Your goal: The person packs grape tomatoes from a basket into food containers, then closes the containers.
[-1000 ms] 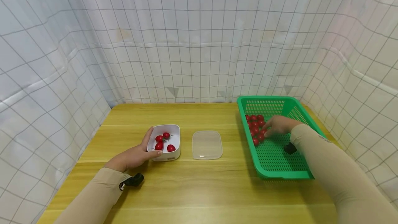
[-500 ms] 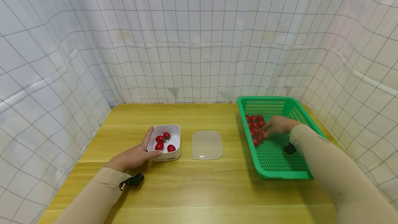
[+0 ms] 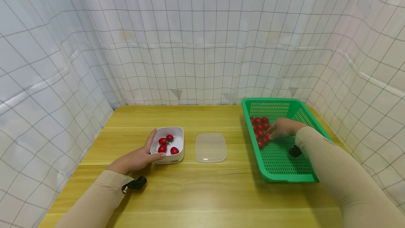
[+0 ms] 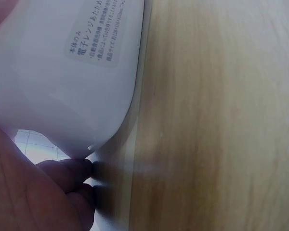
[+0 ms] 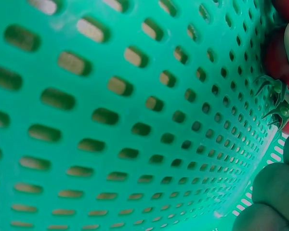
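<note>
My left hand grips a white square plastic container, thumb across its near side and index finger along the left side. Inside lie several red cherry tomatoes. In the left wrist view, curled fingers meet the lower corner of the printed container wall. Over on the right, my right hand reaches into a green basket, fingertips at a cluster of cherry tomatoes. The right wrist view catches its thumb against a tomato with a green stem; the fingertips are partly out of frame.
A translucent square lid lies flat on the wooden table between container and basket. White grid-patterned curtains surround the table at the back and both sides. Tomatoes fill the basket's left side; slotted green floor shows elsewhere.
</note>
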### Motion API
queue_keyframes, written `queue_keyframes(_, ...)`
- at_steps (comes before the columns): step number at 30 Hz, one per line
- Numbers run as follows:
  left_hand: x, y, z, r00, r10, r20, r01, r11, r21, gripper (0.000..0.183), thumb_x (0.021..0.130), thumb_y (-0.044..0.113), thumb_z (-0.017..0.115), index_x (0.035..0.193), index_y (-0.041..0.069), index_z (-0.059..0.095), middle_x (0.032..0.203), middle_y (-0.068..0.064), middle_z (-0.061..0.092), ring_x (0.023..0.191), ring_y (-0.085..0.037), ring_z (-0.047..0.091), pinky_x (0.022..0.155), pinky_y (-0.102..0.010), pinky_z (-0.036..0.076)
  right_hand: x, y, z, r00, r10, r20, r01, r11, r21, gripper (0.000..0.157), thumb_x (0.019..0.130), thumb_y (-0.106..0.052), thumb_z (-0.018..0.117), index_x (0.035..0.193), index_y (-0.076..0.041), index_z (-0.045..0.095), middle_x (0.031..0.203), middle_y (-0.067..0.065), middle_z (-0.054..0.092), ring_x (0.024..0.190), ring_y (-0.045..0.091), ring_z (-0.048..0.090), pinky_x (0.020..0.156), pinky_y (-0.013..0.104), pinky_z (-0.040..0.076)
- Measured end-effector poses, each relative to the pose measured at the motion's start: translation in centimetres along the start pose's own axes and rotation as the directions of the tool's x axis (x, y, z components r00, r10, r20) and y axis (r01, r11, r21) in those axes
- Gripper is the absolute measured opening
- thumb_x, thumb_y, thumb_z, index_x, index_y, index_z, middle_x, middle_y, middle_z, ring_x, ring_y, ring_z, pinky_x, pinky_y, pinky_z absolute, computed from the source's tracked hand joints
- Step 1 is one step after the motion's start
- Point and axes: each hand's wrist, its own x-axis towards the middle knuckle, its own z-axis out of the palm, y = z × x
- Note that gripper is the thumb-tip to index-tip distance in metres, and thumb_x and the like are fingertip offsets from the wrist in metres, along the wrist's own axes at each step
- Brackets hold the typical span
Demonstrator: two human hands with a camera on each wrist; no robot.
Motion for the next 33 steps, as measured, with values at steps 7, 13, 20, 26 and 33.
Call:
queue_keyframes(7,0.2,-0.3,0.0,1.000,0.016,-0.006,-0.016,1.000,0.000,0.116,0.098,0.059,0.063,0.165,0.025,-0.025,0.174,-0.031,0.001,0.157,-0.058,0.017,0.124,-0.073,0.020,0.2,0.3,0.3,1.000,-0.002,0.001,0.002,1.000,0.009,0.050,0.099,-0.040,0.072,0.133,-0.004,0.072,0.141,0.022,0.067,0.137,0.053,0.053,0.110,0.067,0.046)
queue_keyframes(13,0.5,-0.5,0.0,1.000,-0.005,-0.006,0.005,1.000,-0.009,0.118,0.097,0.062,0.063,0.165,0.027,-0.026,0.174,-0.030,0.004,0.156,-0.058,0.019,0.124,-0.073,0.021,0.1,0.5,0.4,1.000,-0.009,-0.001,0.009,1.000,0.015,0.050,0.099,-0.039,0.072,0.133,-0.003,0.071,0.140,0.023,0.067,0.136,0.053,0.055,0.109,0.067,0.047)
queue_keyframes(20,0.3,-0.4,0.0,1.000,-0.006,-0.002,0.006,1.000,-0.016,0.120,0.096,0.062,0.065,0.165,0.025,-0.026,0.173,-0.033,0.008,0.155,-0.058,0.021,0.124,-0.073,0.022,-0.1,0.3,0.2,1.000,-0.014,-0.018,0.015,1.000,0.010,0.048,0.100,-0.039,0.070,0.132,-0.003,0.072,0.139,0.023,0.067,0.134,0.052,0.056,0.107,0.066,0.049)
queue_keyframes(26,0.1,-0.3,0.0,1.000,-0.019,0.000,0.019,1.000,-0.015,0.120,0.095,0.063,0.065,0.165,0.026,-0.026,0.172,-0.033,0.010,0.154,-0.059,0.023,0.123,-0.074,0.023,-0.7,-0.1,-1.2,1.000,0.006,-0.031,-0.005,0.999,0.040,0.050,0.101,-0.041,0.069,0.135,-0.005,0.071,0.142,0.022,0.066,0.134,0.052,0.056,0.106,0.066,0.049)
queue_keyframes(33,0.2,-0.4,0.0,1.000,-0.016,-0.007,0.016,1.000,-0.015,0.119,0.095,0.063,0.064,0.165,0.027,-0.025,0.171,-0.034,0.013,0.154,-0.058,0.026,0.123,-0.072,0.025,-2.5,0.0,-3.0,0.992,0.003,-0.128,0.005,0.998,0.062,0.049,0.102,-0.041,0.067,0.135,-0.005,0.071,0.144,0.029,0.062,0.133,0.055,0.055,0.103,0.066,0.050)
